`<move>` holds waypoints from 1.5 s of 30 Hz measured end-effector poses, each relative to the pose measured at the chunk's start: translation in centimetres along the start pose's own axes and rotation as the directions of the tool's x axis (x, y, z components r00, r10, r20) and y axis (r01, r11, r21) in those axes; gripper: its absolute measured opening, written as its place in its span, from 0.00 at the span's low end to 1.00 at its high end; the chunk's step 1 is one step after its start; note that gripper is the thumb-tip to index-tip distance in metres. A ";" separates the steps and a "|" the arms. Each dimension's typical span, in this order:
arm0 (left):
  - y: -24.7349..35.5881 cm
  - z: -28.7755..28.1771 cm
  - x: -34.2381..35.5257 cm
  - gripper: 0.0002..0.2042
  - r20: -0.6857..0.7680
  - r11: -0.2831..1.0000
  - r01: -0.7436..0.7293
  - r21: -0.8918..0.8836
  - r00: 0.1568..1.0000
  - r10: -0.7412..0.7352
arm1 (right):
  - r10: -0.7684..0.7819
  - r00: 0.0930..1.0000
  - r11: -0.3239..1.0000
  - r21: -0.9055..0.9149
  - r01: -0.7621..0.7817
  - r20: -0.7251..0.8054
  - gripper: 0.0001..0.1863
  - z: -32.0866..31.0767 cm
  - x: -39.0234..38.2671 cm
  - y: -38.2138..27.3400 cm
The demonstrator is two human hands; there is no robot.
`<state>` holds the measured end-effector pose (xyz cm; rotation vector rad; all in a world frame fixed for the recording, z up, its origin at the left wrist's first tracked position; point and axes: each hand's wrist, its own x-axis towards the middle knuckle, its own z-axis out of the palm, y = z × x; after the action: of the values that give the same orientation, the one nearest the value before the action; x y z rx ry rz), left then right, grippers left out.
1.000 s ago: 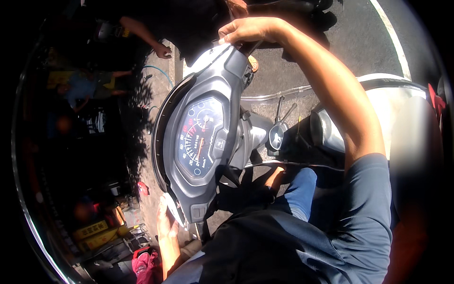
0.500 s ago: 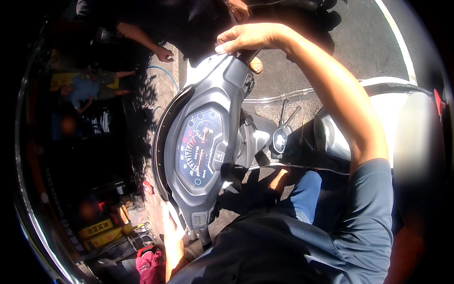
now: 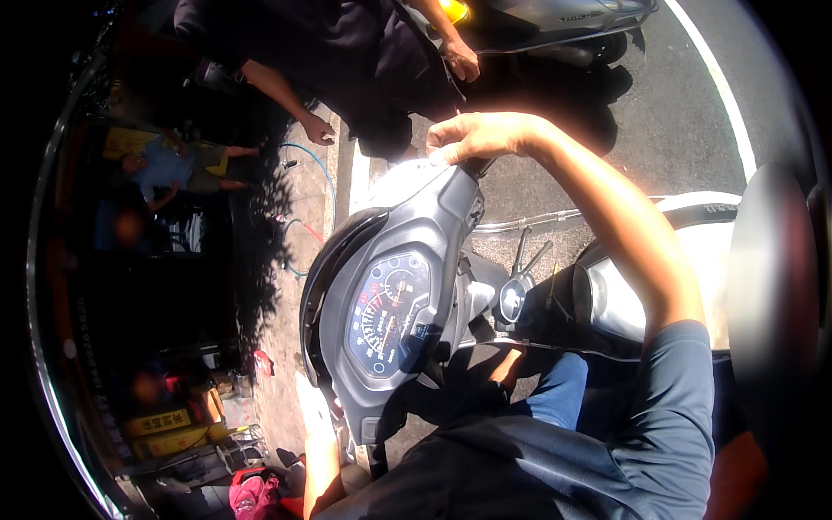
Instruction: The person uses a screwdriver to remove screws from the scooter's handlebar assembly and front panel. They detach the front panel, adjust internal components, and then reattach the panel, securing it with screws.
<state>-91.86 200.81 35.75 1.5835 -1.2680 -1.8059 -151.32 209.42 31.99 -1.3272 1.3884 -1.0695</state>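
A scooter's grey handlebar cover (image 3: 425,212) with a dark instrument panel (image 3: 390,316) lies in front of me, its long side running from upper right to lower left. At its far end my right hand (image 3: 472,139) is closed over the sunlit white edge, thumb on the near side. My left hand (image 3: 319,420) grips the cover's white lower edge at the near end; its fingers are partly hidden and overexposed. Whether the cover is fastened down, I cannot tell. Below the cover, a dark grip sticks out beside each end.
A person in dark clothes (image 3: 347,61) stands just beyond my right hand, arms hanging. Another scooter (image 3: 555,26) is parked behind. The scooter's seat (image 3: 711,251) lies at right. A blue hose (image 3: 325,165) crosses the pavement; a person in blue (image 3: 160,169) is at left.
The cover and both hands sit lower in the view, the cover and right hand also farther right. Both hands keep their hold. More of the person and parked scooter beyond shows.
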 end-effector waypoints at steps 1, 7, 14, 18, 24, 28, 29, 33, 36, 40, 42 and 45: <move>0.0 0.1 0.0 0.41 -0.003 1.000 0.001 0.000 1.000 -0.001 | -0.024 1.000 0.999 -0.024 0.024 -0.004 0.22 0.0 0.0 0.1; 0.5 0.8 -0.1 0.41 -0.018 1.000 0.008 0.024 1.000 -0.008 | -0.049 0.997 0.993 -0.109 0.043 -0.051 0.24 0.6 -1.0 0.6; 2.0 1.6 -0.8 0.42 -0.026 0.997 -0.027 0.070 0.999 0.029 | -0.393 0.894 0.916 -0.180 0.359 -0.215 0.16 2.7 -0.7 2.0; 5.3 4.6 0.2 0.43 0.050 0.956 -0.162 0.245 0.987 0.155 | -0.415 0.849 0.910 -0.133 0.393 -0.328 0.12 4.5 -1.4 1.6; 14.5 16.6 3.6 0.44 0.517 0.546 -0.683 0.484 0.727 0.452 | -0.499 0.759 0.866 -0.236 0.440 -0.417 0.10 6.5 -2.9 1.8; 17.7 26.5 3.6 0.37 0.755 0.050 -0.798 0.601 0.587 0.291 | -0.518 0.725 0.853 -0.335 0.400 -0.454 0.10 7.5 -3.1 1.3; 17.4 27.1 3.9 0.33 0.789 -0.021 -0.801 0.598 0.583 0.192 | -0.549 0.701 0.830 -0.400 0.389 -0.455 0.10 8.0 -3.1 1.3; 17.4 28.0 4.7 0.24 0.797 -0.048 -0.811 0.582 0.558 0.231 | -0.629 0.640 0.741 -0.590 0.322 -0.441 0.12 8.1 -3.4 0.9; 17.3 28.5 3.8 0.22 0.805 -0.139 -0.801 0.582 0.541 0.244 | -0.627 0.615 0.739 -0.616 0.274 -0.479 0.13 9.3 -4.1 0.2; 17.2 28.0 4.0 0.22 0.825 -0.153 -0.823 0.548 0.500 0.262 | -0.719 0.606 0.600 -0.744 0.293 -0.341 0.20 11.4 -3.9 -2.3; 17.1 27.7 4.5 0.22 0.824 -0.130 -0.831 0.541 0.493 0.278 | -0.710 0.602 0.616 -0.737 0.279 -0.365 0.30 12.8 -2.9 -3.3; 17.7 27.2 4.6 0.27 0.808 -0.006 -0.827 0.562 0.548 0.218 | -0.671 0.606 0.662 -0.713 0.232 -0.427 0.33 13.6 -2.7 -3.9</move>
<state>-122.85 197.98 46.21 0.4784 -3.1345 -0.7233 -137.15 211.96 33.04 -1.9870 2.0960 -1.6842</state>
